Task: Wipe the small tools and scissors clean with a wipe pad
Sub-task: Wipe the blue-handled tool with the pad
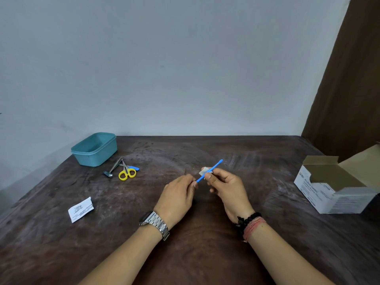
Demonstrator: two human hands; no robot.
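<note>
Far left of the table (205,254): torn white sachet (80,209) lying flat, apparently the spent wrapper of the pad. Behind it, teal tub (93,149), lid off; the visible part of the interior shows nothing, floor of tub partly hidden by the near wall. Just beside the tub, on the wood: nail clipper (112,168), yellow-handled scissors (127,171) and a second blue-handled tool (133,167), bunched together and touching or overlapping; not yet in hand. Centre: left hand (176,199) pinches the lower end of the blue stick tool (209,170) between thumb and fingertips; right hand (226,186) grips the white wipe pad (203,171) folded around the mid-shaft. Hands close together, joined only through the tool, held above the table. Judgement: tool is light, thin plastic, likely slightly flexible, so an end pinch plus light pad pressure should suffice; hard squeeze could bow it. Pad is soft, damp, limp; it conforms to the shaft. Scissors and clipper are stiff metal with sharp edges; best taken by handles or lever, wiping away from blades. Far right: cardboard swab box (337,188), flaps open; contents not discernible.
</note>
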